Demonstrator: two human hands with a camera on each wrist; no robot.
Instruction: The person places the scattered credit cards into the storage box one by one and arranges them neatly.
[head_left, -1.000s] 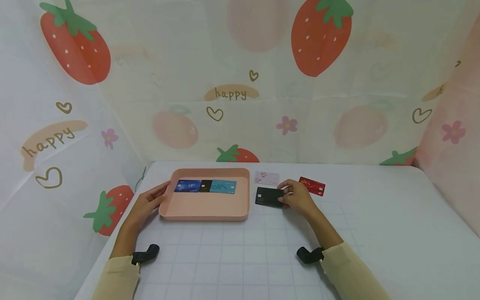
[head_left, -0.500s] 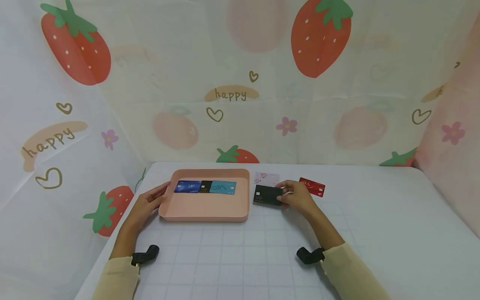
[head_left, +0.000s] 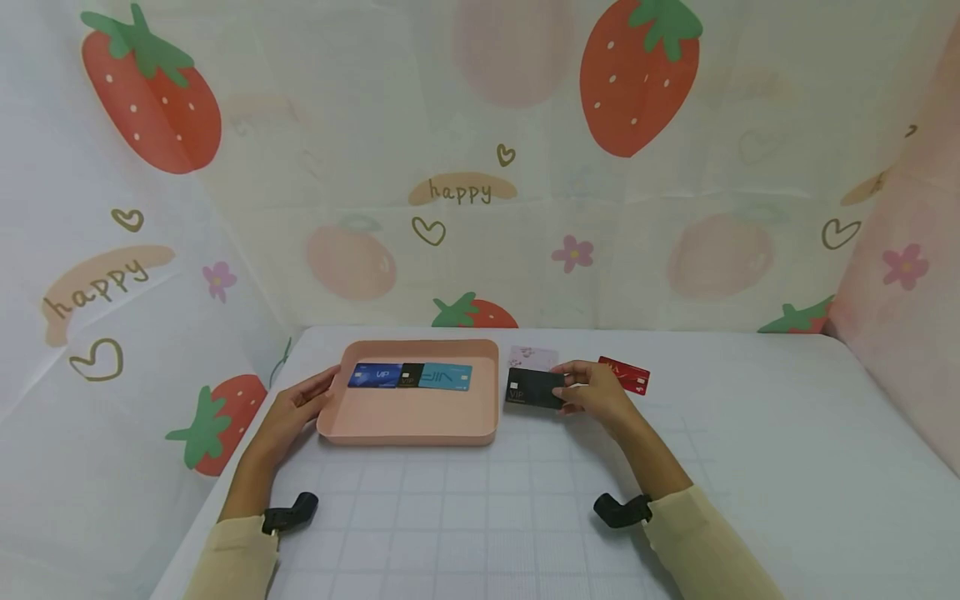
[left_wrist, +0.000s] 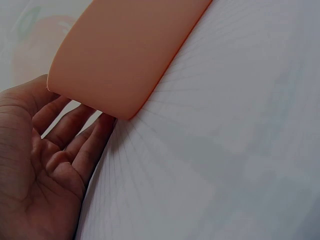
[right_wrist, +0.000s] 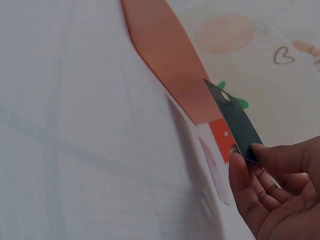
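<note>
Between its thumb and fingers my right hand [head_left: 596,394] pinches a black VIP card [head_left: 532,387] by its right end. The right wrist view shows that card [right_wrist: 236,122] raised off the table and tilted. Behind it on the table lies a pale flowered card [head_left: 533,357], partly covered. A red card [head_left: 628,376] lies beyond the right hand, partly hidden by it. My left hand [head_left: 294,414] touches the left side of a pink tray [head_left: 408,423], its fingers against the outer wall. Inside the tray a blue card [head_left: 375,375], a black card [head_left: 410,375] and a light blue card [head_left: 447,377] form a row.
The white table [head_left: 465,525] carries a faint grid pattern. Cloth walls [head_left: 360,100] printed with strawberries and hearts stand behind it and at both sides.
My right hand has lifted the black card and shifted it slightly left and up in the view, overlapping the flowered card's lower edge. The left hand and tray have stayed put.
</note>
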